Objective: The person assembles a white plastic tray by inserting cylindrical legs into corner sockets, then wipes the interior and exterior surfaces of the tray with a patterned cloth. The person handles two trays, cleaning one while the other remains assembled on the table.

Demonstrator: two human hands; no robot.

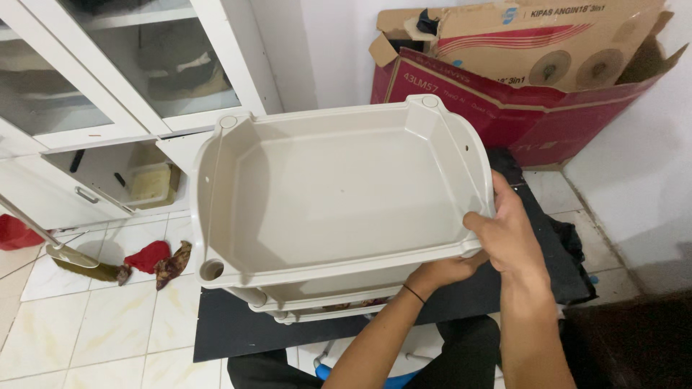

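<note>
Beige plastic tray [339, 194] — shallow, empty; right hand [508, 234] fingers pinching rim, left hand [443, 272] beneath, fingers hidden.

The white tiled floor [86, 324] carries a dark mat [238, 328] at the centre, under the beige plastic rack [324, 299]. At nine o'clock lie a red cloth [148, 256] and a patterned rag [173, 263], just beside a mop head [83, 268]. At two o'clock a red cardboard box [519, 115] stands against the wall.
</note>
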